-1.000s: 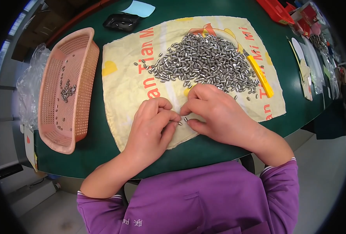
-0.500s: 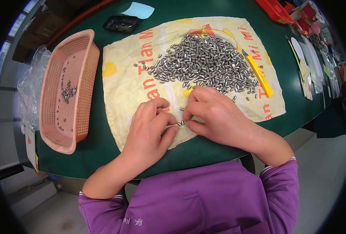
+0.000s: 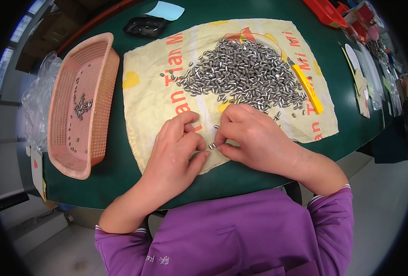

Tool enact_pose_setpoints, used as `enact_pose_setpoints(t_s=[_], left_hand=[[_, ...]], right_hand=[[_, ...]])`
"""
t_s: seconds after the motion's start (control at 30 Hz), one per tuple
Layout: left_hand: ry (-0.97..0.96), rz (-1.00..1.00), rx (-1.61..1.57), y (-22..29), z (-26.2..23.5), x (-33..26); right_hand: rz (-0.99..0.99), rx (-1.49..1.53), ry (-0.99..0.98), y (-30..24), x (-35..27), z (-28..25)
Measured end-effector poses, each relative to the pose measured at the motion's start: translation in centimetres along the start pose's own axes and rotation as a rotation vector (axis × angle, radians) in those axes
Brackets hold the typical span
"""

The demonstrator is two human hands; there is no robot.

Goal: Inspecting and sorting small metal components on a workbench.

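"Red lettering (image 3: 174, 60) ran along your yellow cloth (image 3: 141, 112), toward its left and right edges, and white characters (image 3: 164, 260) marked your purple garment (image 3: 199, 230)."

"Where were the small metal pieces (image 3: 212, 146) between your hands?"

"By the cloth's near edge, at your right hand's (image 3: 252, 133) fingertips. Their long axis looked slanted; you couldn't have told which end led. Your right thumb and forefinger were narrowly spaced, your left hand's (image 3: 174, 142) likewise; I couldn't tell whether either gripped."

"And your pile (image 3: 240, 69)?"

"Nearer the cloth's far edge, its pieces pointing every way."
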State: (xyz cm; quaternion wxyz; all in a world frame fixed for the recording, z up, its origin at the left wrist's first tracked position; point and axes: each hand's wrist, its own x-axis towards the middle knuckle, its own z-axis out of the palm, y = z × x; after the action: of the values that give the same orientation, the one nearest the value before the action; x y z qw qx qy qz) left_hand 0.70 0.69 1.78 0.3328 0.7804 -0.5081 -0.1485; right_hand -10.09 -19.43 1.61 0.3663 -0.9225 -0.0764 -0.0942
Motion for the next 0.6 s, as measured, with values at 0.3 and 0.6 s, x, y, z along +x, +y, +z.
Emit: enact_pose_setpoints(t_s=[0.3,0.6], left_hand=[[0.013,0.030,0.014,0.2,-0.2,-0.1],[0.014,0.034,-0.014,0.1,0.0,0.0]], right_hand=[[-0.015,0.008,-0.014,0.2,0.1,-0.1],[-0.022,-0.058,0.092,0.7,0.4,-0.6]])
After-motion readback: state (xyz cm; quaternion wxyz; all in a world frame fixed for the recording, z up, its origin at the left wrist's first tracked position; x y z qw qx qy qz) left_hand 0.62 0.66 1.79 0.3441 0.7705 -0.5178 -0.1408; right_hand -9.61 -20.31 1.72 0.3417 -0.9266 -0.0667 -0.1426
